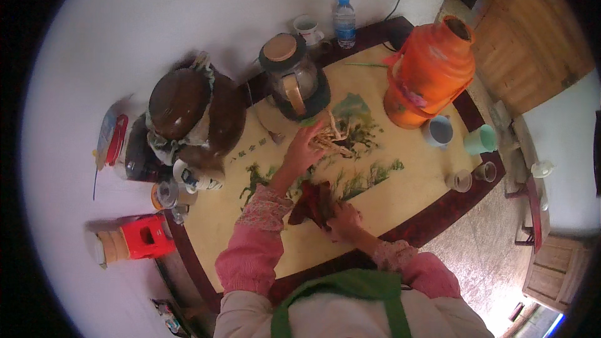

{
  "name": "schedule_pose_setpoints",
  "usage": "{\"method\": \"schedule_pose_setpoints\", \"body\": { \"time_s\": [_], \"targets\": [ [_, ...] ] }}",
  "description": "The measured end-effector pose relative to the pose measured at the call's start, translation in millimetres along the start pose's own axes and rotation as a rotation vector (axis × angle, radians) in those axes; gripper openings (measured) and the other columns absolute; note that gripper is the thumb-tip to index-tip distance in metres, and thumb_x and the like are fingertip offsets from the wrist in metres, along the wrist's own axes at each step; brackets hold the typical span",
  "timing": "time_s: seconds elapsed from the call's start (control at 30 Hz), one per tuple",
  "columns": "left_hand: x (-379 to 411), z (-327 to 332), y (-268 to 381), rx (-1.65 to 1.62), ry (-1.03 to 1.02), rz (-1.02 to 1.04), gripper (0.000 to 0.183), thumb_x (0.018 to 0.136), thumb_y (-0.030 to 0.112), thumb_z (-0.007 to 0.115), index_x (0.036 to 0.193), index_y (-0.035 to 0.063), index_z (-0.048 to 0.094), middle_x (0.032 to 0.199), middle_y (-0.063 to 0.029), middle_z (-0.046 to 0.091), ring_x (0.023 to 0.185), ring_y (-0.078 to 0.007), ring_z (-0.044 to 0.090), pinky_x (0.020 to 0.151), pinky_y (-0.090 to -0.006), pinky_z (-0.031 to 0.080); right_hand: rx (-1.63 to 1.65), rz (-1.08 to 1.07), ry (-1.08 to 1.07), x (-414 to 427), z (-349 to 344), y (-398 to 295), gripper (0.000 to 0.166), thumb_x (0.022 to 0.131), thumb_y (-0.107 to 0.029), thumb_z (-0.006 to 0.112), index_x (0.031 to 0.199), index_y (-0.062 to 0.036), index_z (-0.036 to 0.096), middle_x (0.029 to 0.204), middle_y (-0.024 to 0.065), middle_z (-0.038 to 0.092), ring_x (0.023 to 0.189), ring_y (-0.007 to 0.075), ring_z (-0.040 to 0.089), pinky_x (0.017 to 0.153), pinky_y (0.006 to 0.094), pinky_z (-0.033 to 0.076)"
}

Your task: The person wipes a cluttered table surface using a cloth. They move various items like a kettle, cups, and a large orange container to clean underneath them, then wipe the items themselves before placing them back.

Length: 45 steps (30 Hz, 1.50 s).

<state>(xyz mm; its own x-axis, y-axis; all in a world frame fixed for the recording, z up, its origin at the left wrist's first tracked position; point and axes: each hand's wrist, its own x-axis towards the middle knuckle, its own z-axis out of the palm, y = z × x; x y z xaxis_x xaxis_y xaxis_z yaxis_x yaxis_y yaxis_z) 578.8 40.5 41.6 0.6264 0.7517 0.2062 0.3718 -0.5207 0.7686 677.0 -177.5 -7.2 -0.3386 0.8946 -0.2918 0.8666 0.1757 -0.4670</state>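
Observation:
My left hand [304,150] reaches to the middle of the table, its fingers on a small woven straw-coloured item [330,140] with loose strands or handles; the exact kind is hard to tell. Closer to me, my right hand [346,221] grips a dark red cloth [312,204] lying crumpled on the printed yellow tabletop cover [375,206]. Beyond my left hand stands a glass kettle [300,82] with a wooden-look lid and handle. Blur hides the exact finger contact of both hands.
An orange thermos flask [429,75], a grey-blue cup [438,131] and a green cup [480,140] stand at the right. A water bottle [345,23] and a white mug [307,28] are by the wall. Brown round vessels [181,103] stand at the left, near a red stool [148,236].

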Motion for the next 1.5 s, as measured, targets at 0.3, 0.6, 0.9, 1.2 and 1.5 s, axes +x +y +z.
{"method": "schedule_pose_setpoints", "body": {
  "time_s": [0.3,0.6,0.9,1.2,1.5],
  "targets": [
    [-59.1,-18.0,2.5,-0.146,0.128,-0.272,0.072,0.07,0.011,0.068,0.134,0.0115,0.034,0.119,-0.0137,0.045,0.11,-0.0274,0.048,0.092,-0.0382,0.04,0.005,0.122,0.23,14.2,-90.7,43.9,0.021,0.073,-0.027,0.062,0.077,-0.0068,0.063,0.093,0.0134,0.055,0.077,0.0247,0.057,0.06,0.0367,0.047],
    [-76.0,-11.5,-0.9,-0.268,0.135,-0.315,0.069,0.072,0.006,0.069,0.131,0.0058,0.034,0.122,-0.0113,0.044,0.111,-0.0237,0.047,0.091,-0.0352,0.039,-0.382,-0.138,0.474,128.8,-79.7,99.2,0.008,0.07,-0.006,0.065,0.077,-0.0066,0.068,0.094,0.0088,0.06,0.085,0.0201,0.055,0.071,0.0335,0.047],
    [-76.3,-8.4,6.8,-0.744,0.239,-0.457,0.069,0.072,0.005,0.069,0.131,0.0057,0.034,0.121,-0.0103,0.043,0.113,-0.0224,0.045,0.089,-0.0333,0.041,-0.585,0.202,0.162,123.7,-108.3,86.7,0.017,0.07,-0.012,0.06,0.083,-0.0012,0.064,0.08,0.0137,0.057,0.077,0.0277,0.055,0.065,0.0372,0.047],
    [-77.3,0.5,15.4,-0.717,0.216,-0.459,0.068,0.072,0.006,0.068,0.131,0.0046,0.034,0.108,-0.0076,0.053,0.102,-0.0209,0.05,0.084,-0.0335,0.042,-0.047,-0.268,0.407,126.6,-108.4,-2.9,0.013,0.067,-0.011,0.062,0.074,-0.0002,0.06,0.084,0.0182,0.056,0.075,0.032,0.057,0.062,0.0398,0.047],
    [-85.9,11.9,-22.0,-0.304,0.184,-0.405,0.061,0.073,0.01,0.067,0.126,0.0054,0.037,0.103,-0.0122,0.056,0.09,-0.0293,0.058,0.074,-0.038,0.047,-0.396,-0.359,0.257,154.7,-110.0,8.0,0.007,0.071,-0.007,0.063,0.066,-0.0026,0.062,0.058,0.0091,0.054,0.057,0.0245,0.056,0.048,0.0351,0.046]
  ]
}}
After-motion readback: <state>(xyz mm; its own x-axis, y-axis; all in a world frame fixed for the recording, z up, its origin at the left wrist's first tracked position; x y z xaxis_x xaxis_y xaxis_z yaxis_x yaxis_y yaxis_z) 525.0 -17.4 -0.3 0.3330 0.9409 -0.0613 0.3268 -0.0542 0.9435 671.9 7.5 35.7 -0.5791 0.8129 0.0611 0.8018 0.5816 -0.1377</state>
